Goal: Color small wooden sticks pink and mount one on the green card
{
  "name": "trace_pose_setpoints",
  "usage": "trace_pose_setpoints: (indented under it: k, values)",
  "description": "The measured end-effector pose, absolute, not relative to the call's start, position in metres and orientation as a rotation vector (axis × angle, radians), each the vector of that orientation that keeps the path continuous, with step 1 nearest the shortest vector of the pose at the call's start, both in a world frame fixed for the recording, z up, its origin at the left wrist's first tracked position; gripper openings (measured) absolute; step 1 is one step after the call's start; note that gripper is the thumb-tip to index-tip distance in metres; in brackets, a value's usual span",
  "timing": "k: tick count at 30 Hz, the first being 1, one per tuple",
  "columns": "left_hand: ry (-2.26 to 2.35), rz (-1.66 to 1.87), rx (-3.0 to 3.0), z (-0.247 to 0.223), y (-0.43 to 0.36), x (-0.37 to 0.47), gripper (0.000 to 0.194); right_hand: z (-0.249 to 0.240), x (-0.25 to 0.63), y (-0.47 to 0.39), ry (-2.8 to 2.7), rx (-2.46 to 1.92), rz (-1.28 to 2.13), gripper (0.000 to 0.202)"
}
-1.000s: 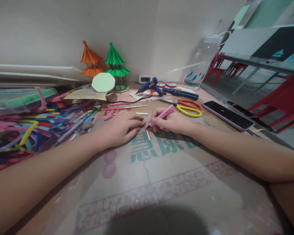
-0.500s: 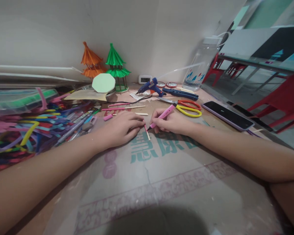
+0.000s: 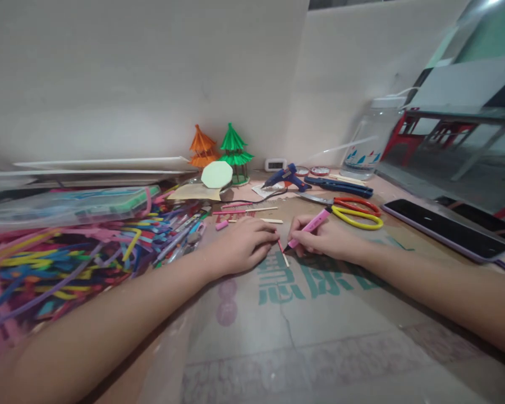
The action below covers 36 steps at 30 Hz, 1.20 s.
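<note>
My right hand (image 3: 320, 238) is closed round a pink marker (image 3: 315, 220), whose dark tip touches a thin stick (image 3: 283, 251). That stick is pink at its upper part and bare wood at its lower end. The fingers of my left hand (image 3: 239, 247) are pressed together on the stick's upper end. A pink marker cap (image 3: 221, 225) lies just behind my left hand. Beyond it are pink and plain sticks (image 3: 262, 209) on the cardboard-covered table.
Colourful pipe cleaners (image 3: 88, 252) crowd the left. Orange (image 3: 202, 147) and green (image 3: 234, 148) pagoda models, a glue gun (image 3: 288, 177) and a bottle (image 3: 368, 137) stand or lie behind. Scissors (image 3: 357, 217) and a phone (image 3: 444, 227) lie right.
The camera view has shifted, so everything appears further right and lower. Both hands keep their hold, and the marker tip remains at the stick.
</note>
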<state>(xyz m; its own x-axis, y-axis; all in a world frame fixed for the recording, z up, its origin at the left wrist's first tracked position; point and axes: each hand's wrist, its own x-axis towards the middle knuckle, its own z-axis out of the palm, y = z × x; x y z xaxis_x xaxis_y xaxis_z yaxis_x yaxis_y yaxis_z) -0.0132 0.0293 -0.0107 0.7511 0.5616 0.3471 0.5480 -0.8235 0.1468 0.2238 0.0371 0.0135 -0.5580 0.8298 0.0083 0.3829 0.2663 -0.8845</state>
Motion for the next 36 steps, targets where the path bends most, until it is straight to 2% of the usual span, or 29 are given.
trace_pose_setpoints:
  k: [7,16,23,29,36]
  values:
    - [0.915,0.568,2.887,-0.006,0.027,-0.011,0.031,0.005,0.230,0.036,-1.982,-0.915,1.319,0.031]
    - [0.907,0.589,2.888,-0.009,0.029,-0.012,0.029,0.011,0.222,0.030,-1.985,-1.025,1.180,0.014]
    - [0.875,0.612,2.905,-0.012,0.032,-0.014,0.031,0.009,0.224,0.033,-2.033,-1.025,0.988,0.016]
    - [0.885,0.598,2.915,-0.014,0.034,-0.015,0.031,0.007,0.225,0.034,-2.022,-0.977,1.126,0.014]
    - [0.887,0.595,2.926,-0.015,0.033,-0.016,0.031,0.000,0.223,0.040,-2.073,-0.994,1.044,0.014]
